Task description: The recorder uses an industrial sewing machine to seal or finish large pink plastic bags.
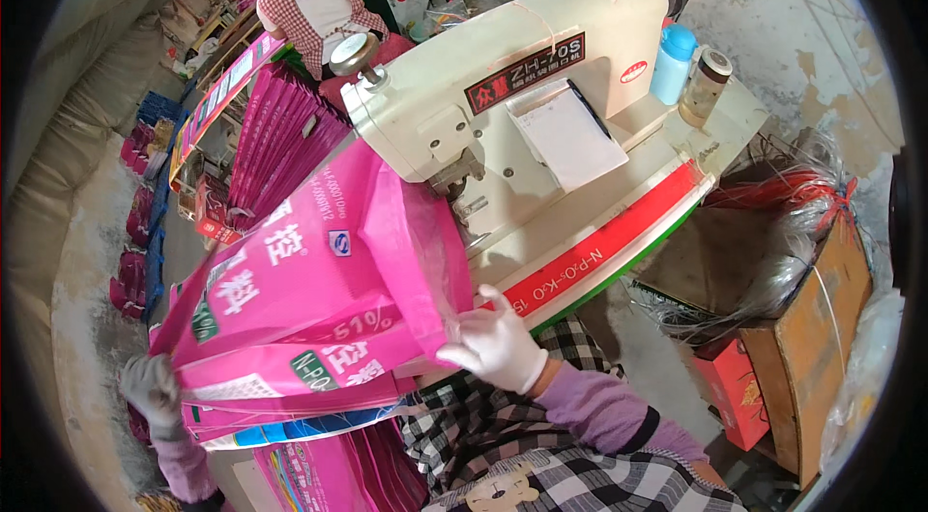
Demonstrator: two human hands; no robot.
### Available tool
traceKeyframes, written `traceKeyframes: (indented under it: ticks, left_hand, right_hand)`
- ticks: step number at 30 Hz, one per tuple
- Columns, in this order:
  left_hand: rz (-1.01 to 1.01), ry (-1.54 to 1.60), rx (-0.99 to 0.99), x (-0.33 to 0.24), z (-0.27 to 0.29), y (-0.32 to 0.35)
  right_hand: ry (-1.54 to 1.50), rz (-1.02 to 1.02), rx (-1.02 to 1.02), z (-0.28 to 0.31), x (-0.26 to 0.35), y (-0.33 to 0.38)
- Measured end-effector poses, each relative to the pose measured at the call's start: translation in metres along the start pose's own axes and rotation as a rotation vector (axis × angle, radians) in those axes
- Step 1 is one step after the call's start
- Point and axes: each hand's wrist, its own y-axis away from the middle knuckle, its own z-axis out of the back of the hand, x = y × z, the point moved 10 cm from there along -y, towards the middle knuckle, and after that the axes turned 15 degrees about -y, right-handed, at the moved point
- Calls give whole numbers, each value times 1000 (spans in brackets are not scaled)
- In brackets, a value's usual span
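Note:
A large printed pink woven bag (pixel 387 265) is stretched between my hands, its far right part reaching under the head of a cream industrial sewing machine (pixel 411 130). My left hand (pixel 155 396), in a grey glove, is closed on the bag's left edge. In a white glove, my right hand (pixel 498 343) pinches the bag's near right edge, with one finger sticking up. The needle area is partly hidden by the machine head and the bag. More pink bags (pixel 338 468) lie stacked below, close to my lap.
Behind the bag stands a fanned pile of pink bags (pixel 285 140), with a co-worker (pixel 314 0) beyond it. A blue bottle (pixel 672 67) and a clear jar (pixel 706 87) stand on the machine table's right end. At right are a wooden box (pixel 812 357) and a red carton (pixel 732 391).

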Motion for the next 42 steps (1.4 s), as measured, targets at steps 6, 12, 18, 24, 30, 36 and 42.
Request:
traceKeyframes:
  ticks: [6,12,18,24,30,36,42]
  left_hand:
    - [43,-66,-101,-1,10,37]
    - [309,39,519,30,-153,52]
    - [186,817,93,-263,-144,-153]
    - [629,1514,346,-356,-260,-87]
    - [323,935,459,-391,-196,-87]
    - [-58,946,343,-349,-59,-14]
    - [168,156,727,-82,-178,108]
  right_hand:
    - [87,-5,22,-32,14,12]
    - [-398,-173,292,-36,28,28]
    - [-453,-219,428,-60,18,45]
    - [-206,-330,271,-27,-17,59]
    - [-224,-166,357,-27,39,23]
    - [-414,-512,241,-3,-55,72]
    - [-314,-580,96,-9,-79,12]
